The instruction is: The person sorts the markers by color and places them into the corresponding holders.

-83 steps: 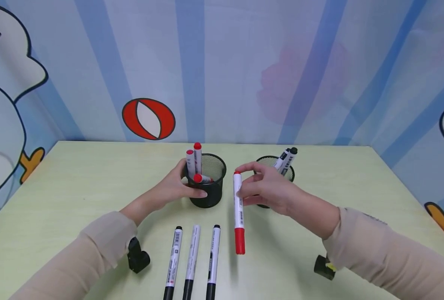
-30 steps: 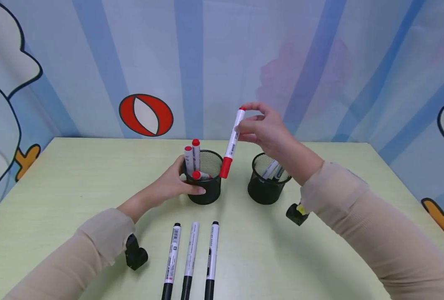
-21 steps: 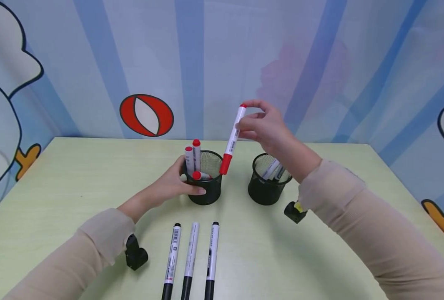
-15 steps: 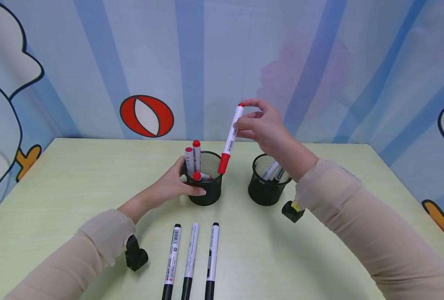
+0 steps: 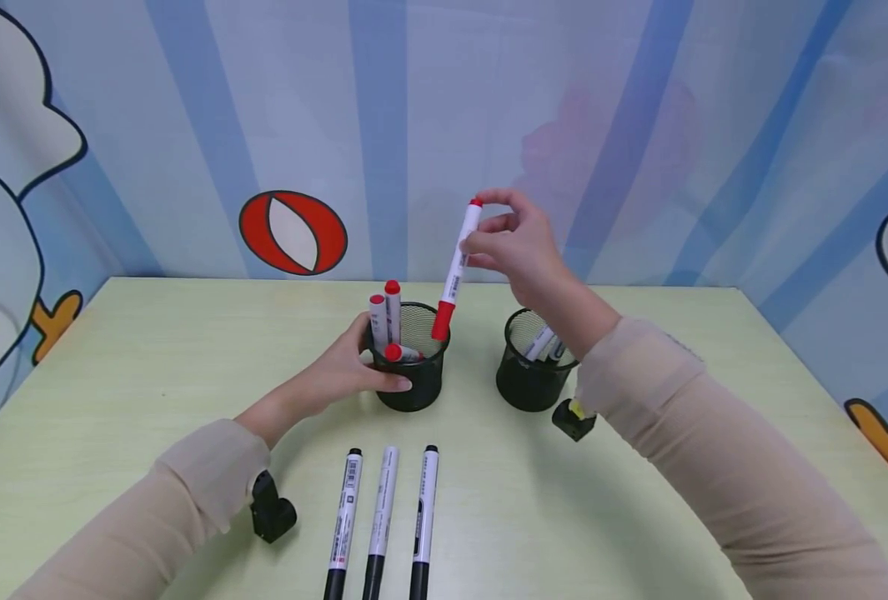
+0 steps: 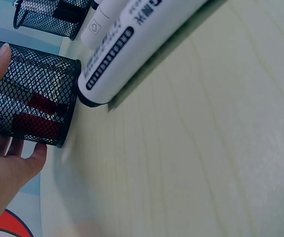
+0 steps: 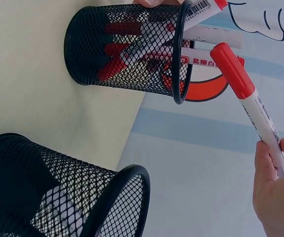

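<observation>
Pale wood-grained tabletop (image 5: 151, 333) spreads before the person, twelve o'clock being its far edge. Nearest, at six o'clock, three black-capped markers (image 5: 383, 508) lie side by side, white barrels pointing away and caps toward the person. Beige sleeves (image 5: 136, 508) reach in from eight and four o'clock, a small black device (image 5: 273, 512) at each cuff.

Past them I see the left hand (image 5: 342, 367) grasping the left mesh cup (image 5: 417, 387) from its nine o'clock side, thumb across the front wall, fingers on the far side. Three red-ended markers (image 5: 394, 317) sit inside, two standing by the ten o'clock rim, one leaning aslant. At three o'clock from it, apart, a right mesh cup (image 5: 529, 385) holds white markers (image 5: 539, 342), partly hidden by the right wrist.

Higher up, the right hand (image 5: 522, 246) pinches a red-capped marker (image 5: 458, 265) between thumb and fingers, index fingertip on its top end. It slants cap-down above the left mesh cup's three o'clock side, clear of the rim.

Behind hangs a blue-striped backdrop (image 5: 451, 125), a red-and-white ball (image 5: 331, 229) printed at eleven o'clock.
</observation>
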{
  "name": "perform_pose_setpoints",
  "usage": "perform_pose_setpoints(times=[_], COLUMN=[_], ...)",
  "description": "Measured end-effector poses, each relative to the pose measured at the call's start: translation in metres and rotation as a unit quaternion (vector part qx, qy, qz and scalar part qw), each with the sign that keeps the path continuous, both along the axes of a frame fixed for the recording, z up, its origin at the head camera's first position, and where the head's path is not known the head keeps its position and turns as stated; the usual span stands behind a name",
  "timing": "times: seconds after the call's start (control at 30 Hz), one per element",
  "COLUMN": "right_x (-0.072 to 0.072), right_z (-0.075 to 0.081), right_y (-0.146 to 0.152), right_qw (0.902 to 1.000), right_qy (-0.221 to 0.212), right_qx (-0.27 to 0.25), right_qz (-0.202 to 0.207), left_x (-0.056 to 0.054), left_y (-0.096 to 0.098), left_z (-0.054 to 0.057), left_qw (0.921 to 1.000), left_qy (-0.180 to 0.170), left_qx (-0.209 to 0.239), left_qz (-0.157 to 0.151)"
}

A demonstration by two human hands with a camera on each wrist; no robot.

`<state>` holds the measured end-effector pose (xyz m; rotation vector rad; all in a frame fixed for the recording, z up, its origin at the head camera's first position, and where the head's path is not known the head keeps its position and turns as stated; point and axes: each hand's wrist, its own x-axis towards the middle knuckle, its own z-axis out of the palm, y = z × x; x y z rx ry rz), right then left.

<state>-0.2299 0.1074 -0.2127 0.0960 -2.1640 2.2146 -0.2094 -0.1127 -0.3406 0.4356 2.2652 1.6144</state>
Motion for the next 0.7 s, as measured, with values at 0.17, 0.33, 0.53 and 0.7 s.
perform_pose_setpoints(times=[0.17, 0.33, 0.53, 0.7], right_x=[-0.002, -0.004, -0.003, -0.002], right_z=[-0.002, -0.005, -0.012, -0.021], right_y=[-0.004, -0.009, -0.014, -0.018], right_qw=[0.9997, 0.9988, 0.9947, 0.9884], right_qy=[0.013, 0.034, 0.085, 0.122], right_qx=[0.02, 0.032, 0.057, 0.09], right_qz=[-0.01, -0.015, -0.004, 0.006], left_x=[0.0, 0.0, 0.0, 0.0], left_y=[0.0, 0.0, 0.0, -0.001], left_z=[0.0, 0.0, 0.0, -0.001], left_qw=[1.0, 1.0, 1.0, 1.0], left_qy=[0.001, 0.001, 0.002, 0.001], left_qx=[-0.001, -0.003, 0.0, 0.0], left_qz=[0.003, 0.004, 0.002, 0.001])
